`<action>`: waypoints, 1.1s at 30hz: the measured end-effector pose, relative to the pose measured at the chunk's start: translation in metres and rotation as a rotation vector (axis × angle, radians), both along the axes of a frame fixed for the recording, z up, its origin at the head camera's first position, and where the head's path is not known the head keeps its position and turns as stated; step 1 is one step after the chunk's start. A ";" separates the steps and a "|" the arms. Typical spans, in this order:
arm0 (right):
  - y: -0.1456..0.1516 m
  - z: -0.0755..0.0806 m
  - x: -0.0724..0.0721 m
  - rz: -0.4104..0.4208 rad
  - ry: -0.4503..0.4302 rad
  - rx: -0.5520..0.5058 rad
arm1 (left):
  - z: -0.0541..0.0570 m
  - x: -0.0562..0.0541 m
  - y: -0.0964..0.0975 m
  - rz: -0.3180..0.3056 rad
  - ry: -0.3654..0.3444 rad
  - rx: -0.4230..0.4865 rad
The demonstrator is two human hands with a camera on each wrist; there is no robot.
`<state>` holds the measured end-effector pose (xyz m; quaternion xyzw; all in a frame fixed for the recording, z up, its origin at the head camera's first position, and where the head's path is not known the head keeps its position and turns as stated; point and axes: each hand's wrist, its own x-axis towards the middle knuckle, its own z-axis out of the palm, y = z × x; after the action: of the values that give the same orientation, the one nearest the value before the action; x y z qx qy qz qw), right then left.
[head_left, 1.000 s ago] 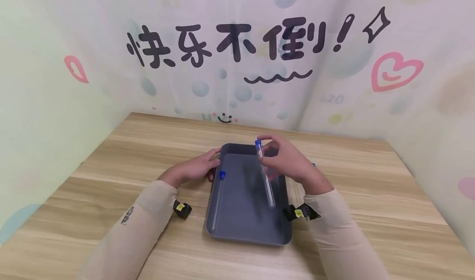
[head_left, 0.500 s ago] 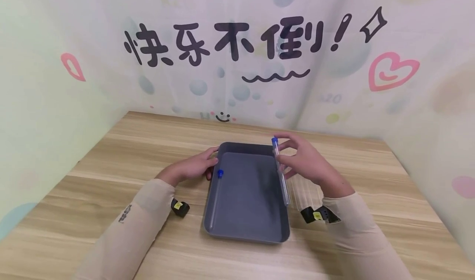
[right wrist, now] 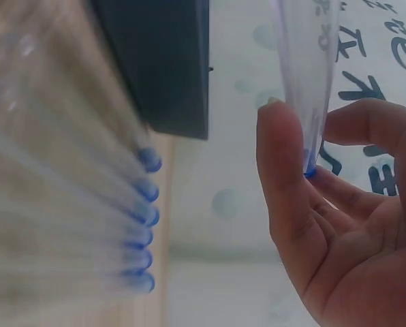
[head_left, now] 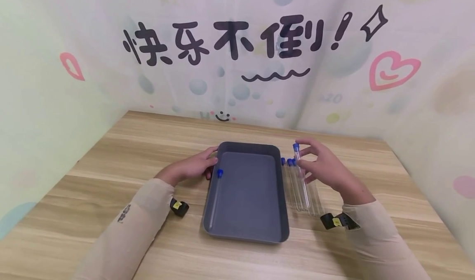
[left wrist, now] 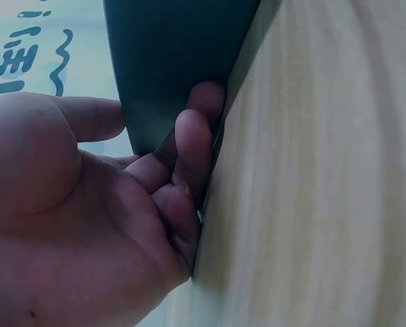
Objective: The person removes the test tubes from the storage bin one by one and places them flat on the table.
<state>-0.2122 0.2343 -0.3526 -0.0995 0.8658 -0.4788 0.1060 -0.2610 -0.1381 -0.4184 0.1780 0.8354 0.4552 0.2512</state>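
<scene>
My right hand (head_left: 322,164) pinches a clear capped test tube (head_left: 302,181) near its blue cap, the tube tilted above the tubes on the table. In the right wrist view the thumb and fingers (right wrist: 281,163) are bent around that tube. Several more blue-capped test tubes (head_left: 293,189) lie side by side along the tray's right side. My left hand (head_left: 191,168) holds the left wall of the grey tray (head_left: 246,238), thumb at the rim and other fingers curled low against the outside. One blue-capped test tube (head_left: 220,174) lies inside, along the left wall.
Wood-grain table (head_left: 148,148) surrounds the tray. A printed cloth backdrop (head_left: 193,86) rises at the table's far edge, with pale walls on both sides. Each wrist wears a black camera strap.
My right hand has carried its test tube rightward, from over the tray to above the row of tubes outside it. The left hand and tray have stayed put.
</scene>
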 end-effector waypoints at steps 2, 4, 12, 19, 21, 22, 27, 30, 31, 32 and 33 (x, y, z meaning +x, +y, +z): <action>0.004 -0.002 0.001 -0.005 0.000 0.001 | 0.000 0.000 0.000 -0.001 0.003 0.002; 0.009 -0.005 0.002 -0.010 0.002 0.001 | 0.000 0.000 0.000 0.002 0.004 0.000; 0.022 -0.011 -0.001 -0.032 -0.007 0.041 | -0.001 -0.001 -0.001 0.012 -0.016 0.003; 0.034 -0.018 -0.004 -0.044 -0.002 0.092 | 0.000 0.000 0.000 0.020 -0.019 -0.016; 0.038 -0.019 -0.005 -0.057 0.002 0.119 | 0.001 0.001 0.001 0.015 -0.011 -0.019; 0.040 -0.020 -0.006 -0.063 0.003 0.131 | 0.001 0.001 0.001 0.016 -0.008 -0.020; 0.046 -0.024 -0.007 -0.075 -0.006 0.170 | 0.002 0.001 0.003 0.021 -0.017 -0.016; 0.049 -0.026 -0.009 -0.074 -0.020 0.183 | 0.002 0.001 0.002 0.020 -0.018 -0.020; 0.050 -0.027 -0.009 -0.075 -0.025 0.190 | 0.002 0.001 0.002 0.025 -0.022 -0.018; 0.051 -0.027 -0.010 -0.076 -0.033 0.196 | 0.002 0.001 0.002 0.025 -0.021 -0.019; 0.052 -0.028 -0.010 -0.078 -0.041 0.202 | 0.002 0.001 0.002 0.025 -0.020 -0.020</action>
<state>-0.2222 0.2860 -0.3803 -0.0447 0.9105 -0.3948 0.1146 -0.2601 -0.1360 -0.4166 0.1606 0.8396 0.4517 0.2555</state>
